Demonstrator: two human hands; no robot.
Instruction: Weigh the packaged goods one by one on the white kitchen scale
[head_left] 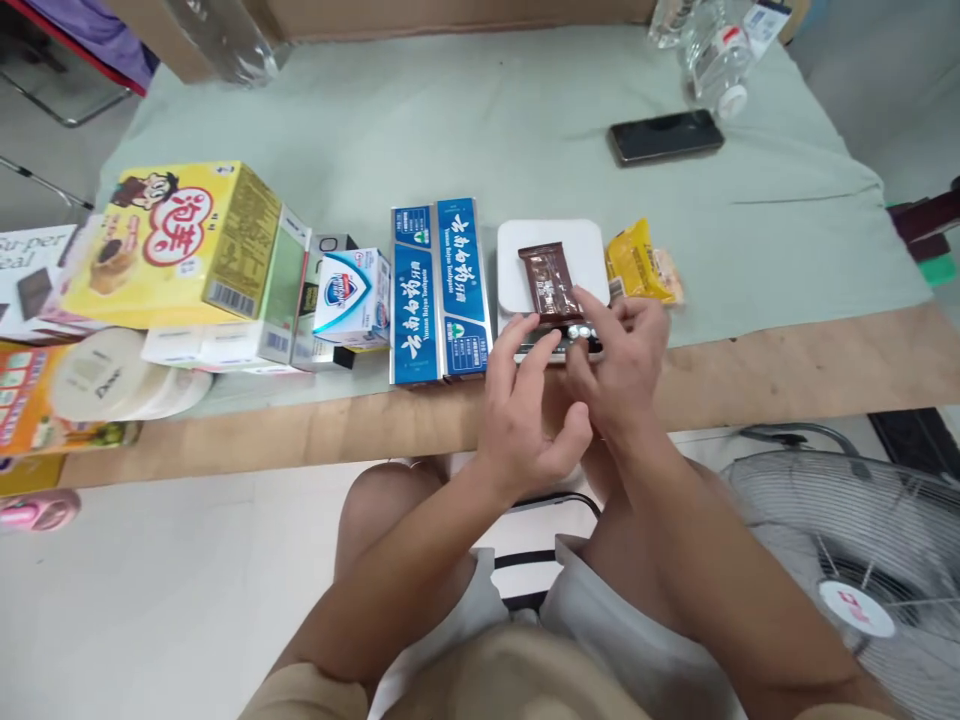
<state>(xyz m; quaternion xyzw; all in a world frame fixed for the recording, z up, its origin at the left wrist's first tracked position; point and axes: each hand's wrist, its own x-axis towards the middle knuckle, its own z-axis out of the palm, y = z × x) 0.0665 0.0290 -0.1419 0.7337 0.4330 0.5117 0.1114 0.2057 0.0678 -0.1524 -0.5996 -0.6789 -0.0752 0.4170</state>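
A white digital scale [512, 270] lies near the table's front edge, with a brown wrapped snack packet [549, 280] flat on its platform. My left hand [525, 415] is at the scale's front left, fingers spread and holding nothing; its fingertips are close to the packet's lower end and the dark front panel. At the front right is my right hand [626, 350], index fingertip at the packet's lower right corner and thumb by the silvery buttons [579, 331]. Its thumb and index finger are apart, its other fingers curled. Whether the fingertips press on anything I cannot tell.
Left of the scale lie two blue toothpaste boxes [415, 300], then a soap box [349, 300] and a yellow snack box [165, 245]. A yellow packet [639, 262] sits to the right. Farther back are a phone [666, 137] and plastic bottles [720, 70]. A fan [847, 560] stands lower right.
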